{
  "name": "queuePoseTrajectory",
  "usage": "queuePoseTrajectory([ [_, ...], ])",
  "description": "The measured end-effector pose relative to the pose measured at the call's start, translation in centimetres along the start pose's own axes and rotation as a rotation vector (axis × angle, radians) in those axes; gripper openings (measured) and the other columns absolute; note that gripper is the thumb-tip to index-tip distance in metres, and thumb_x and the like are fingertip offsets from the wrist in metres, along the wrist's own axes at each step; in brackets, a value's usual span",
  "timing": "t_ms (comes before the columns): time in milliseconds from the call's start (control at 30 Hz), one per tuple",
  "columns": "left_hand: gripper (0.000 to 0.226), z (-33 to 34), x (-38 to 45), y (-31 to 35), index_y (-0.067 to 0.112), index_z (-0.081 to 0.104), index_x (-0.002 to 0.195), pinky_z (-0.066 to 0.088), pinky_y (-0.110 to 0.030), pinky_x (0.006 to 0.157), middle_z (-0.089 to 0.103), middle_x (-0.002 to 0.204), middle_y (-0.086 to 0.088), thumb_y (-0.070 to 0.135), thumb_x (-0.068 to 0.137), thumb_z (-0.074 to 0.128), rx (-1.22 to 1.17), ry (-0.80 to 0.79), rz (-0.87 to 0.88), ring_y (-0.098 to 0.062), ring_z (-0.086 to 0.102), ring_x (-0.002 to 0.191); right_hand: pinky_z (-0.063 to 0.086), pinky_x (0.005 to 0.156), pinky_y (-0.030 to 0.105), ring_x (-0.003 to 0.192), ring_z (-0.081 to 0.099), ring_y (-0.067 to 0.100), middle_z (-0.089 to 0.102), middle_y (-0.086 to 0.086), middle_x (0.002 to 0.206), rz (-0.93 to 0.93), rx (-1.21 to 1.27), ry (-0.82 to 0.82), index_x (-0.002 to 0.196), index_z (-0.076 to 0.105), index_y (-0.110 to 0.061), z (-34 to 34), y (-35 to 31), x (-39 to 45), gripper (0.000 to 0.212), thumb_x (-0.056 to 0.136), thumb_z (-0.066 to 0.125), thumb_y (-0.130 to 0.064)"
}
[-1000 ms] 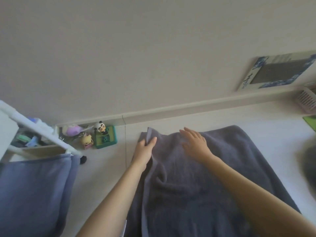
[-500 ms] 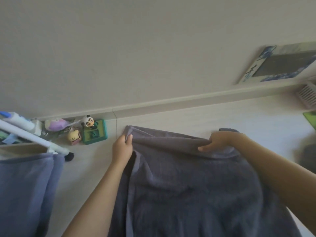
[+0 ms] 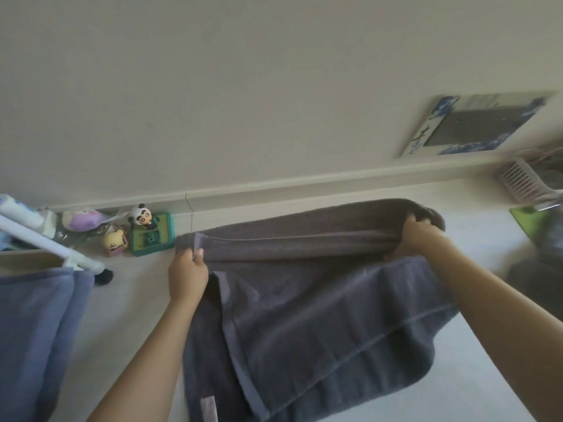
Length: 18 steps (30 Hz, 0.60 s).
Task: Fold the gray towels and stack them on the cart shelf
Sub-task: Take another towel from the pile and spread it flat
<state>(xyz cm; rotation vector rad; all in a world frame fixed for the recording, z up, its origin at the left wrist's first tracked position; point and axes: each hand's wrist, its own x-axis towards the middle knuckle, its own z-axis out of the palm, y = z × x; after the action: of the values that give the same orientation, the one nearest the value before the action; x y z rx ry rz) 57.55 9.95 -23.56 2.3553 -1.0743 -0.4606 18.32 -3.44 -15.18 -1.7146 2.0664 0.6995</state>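
Note:
A dark gray towel (image 3: 310, 315) lies across the white surface in front of me, its far edge lifted into a taut band. My left hand (image 3: 187, 277) pinches the far left corner of that edge. My right hand (image 3: 419, 239) grips the far right corner, fingers curled into the cloth. Below the raised edge the towel lies in two overlapping layers with a hem stripe running down. A blue-gray towel (image 3: 36, 336) hangs at the left over the white cart frame (image 3: 48, 245).
Small toy figures and a green box (image 3: 150, 239) sit by the wall ledge at left. A pink slatted basket (image 3: 527, 184) and a green mat (image 3: 530, 220) are at far right, with a dark heap (image 3: 536, 284) below them. A framed picture (image 3: 475, 126) leans on the wall.
Both hands went from lying on the towel to gripping its far corners, then spread apart and lifted the far edge off the surface, stretching it taut.

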Motion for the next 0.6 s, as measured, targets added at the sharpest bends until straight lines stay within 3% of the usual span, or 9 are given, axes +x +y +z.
queuePoseTrajectory([
  [67,0.033,-0.1,0.3,0.4,-0.007,0.057,0.085,0.035,-0.037,0.069,0.060,0.090,-0.030,0.019,0.099,0.044,-0.012,0.002,-0.021,-0.044,0.056,0.088,0.034,0.106,0.043,0.137,0.029,0.035,0.020,0.018,0.153,-0.088,-0.003,-0.008,0.151,0.002,-0.015,-0.2,0.0,0.4,0.128,0.059,0.080,-0.058],
  [133,0.033,-0.2,0.8,0.6,-0.010,0.058,0.089,0.039,-0.041,0.075,0.059,0.096,-0.033,0.020,0.098,0.044,-0.023,0.007,-0.053,-0.046,0.055,0.093,0.040,0.100,0.039,0.129,0.039,0.030,0.041,0.006,0.144,-0.197,-0.064,0.067,0.146,0.024,-0.029,-0.4,-0.1,0.9,0.104,0.061,0.075,-0.061],
  [200,0.034,-0.2,1.4,0.5,-0.010,0.059,0.094,0.040,-0.042,0.080,0.059,0.101,-0.033,0.021,0.098,0.045,-0.044,0.002,-0.087,-0.047,0.054,0.097,0.038,0.095,0.036,0.120,0.040,0.024,0.057,-0.005,0.123,-0.275,-0.174,0.181,0.128,0.047,-0.039,-0.9,-0.2,1.7,0.074,0.063,0.066,-0.070],
  [267,0.035,-0.3,1.6,0.0,-0.010,0.060,0.097,0.041,-0.043,0.083,0.059,0.103,-0.033,0.022,0.098,0.046,-0.049,-0.011,-0.117,-0.047,0.054,0.100,0.029,0.094,0.036,0.114,0.038,0.020,0.062,-0.011,0.103,-0.305,-0.312,0.252,0.110,0.058,-0.042,-1.5,-0.5,2.3,0.060,0.063,0.055,-0.080],
  [367,0.037,-0.3,1.7,-0.3,-0.012,0.060,0.098,0.041,-0.043,0.086,0.057,0.106,-0.035,0.023,0.098,0.047,-0.063,0.013,-0.167,-0.047,0.053,0.102,0.020,0.093,0.038,0.106,0.040,0.017,0.055,-0.009,0.081,-0.372,-0.413,0.282,0.093,0.061,-0.033,-3.2,-0.7,3.9,0.061,0.067,0.042,-0.085],
  [433,0.038,-0.1,1.9,-0.5,-0.013,0.060,0.101,0.041,-0.043,0.087,0.057,0.108,-0.036,0.022,0.098,0.047,-0.049,0.021,-0.207,-0.048,0.054,0.104,0.025,0.096,0.038,0.103,0.048,0.020,0.051,-0.003,0.080,-0.487,-0.315,0.303,0.090,0.060,-0.027,-4.3,-1.0,5.3,0.054,0.074,0.048,-0.076],
  [500,0.039,0.0,1.9,-0.5,-0.012,0.061,0.104,0.042,-0.044,0.088,0.058,0.110,-0.036,0.023,0.098,0.045,-0.016,0.012,-0.249,-0.048,0.054,0.105,0.039,0.083,0.035,0.091,0.054,0.025,0.056,0.003,0.083,-0.619,-0.125,0.275,0.088,0.058,-0.019,-4.5,-1.7,6.3,0.041,0.081,0.058,-0.060],
  [600,0.039,0.4,2.0,-0.2,-0.012,0.062,0.103,0.042,-0.044,0.088,0.059,0.108,-0.035,0.023,0.098,0.045,0.013,0.036,-0.308,-0.048,0.055,0.104,0.042,0.069,0.034,0.082,0.055,0.028,0.060,0.007,0.084,-0.661,0.018,0.232,0.082,0.048,-0.016,-3.8,-2.8,7.8,0.028,0.091,0.053,-0.043],
])
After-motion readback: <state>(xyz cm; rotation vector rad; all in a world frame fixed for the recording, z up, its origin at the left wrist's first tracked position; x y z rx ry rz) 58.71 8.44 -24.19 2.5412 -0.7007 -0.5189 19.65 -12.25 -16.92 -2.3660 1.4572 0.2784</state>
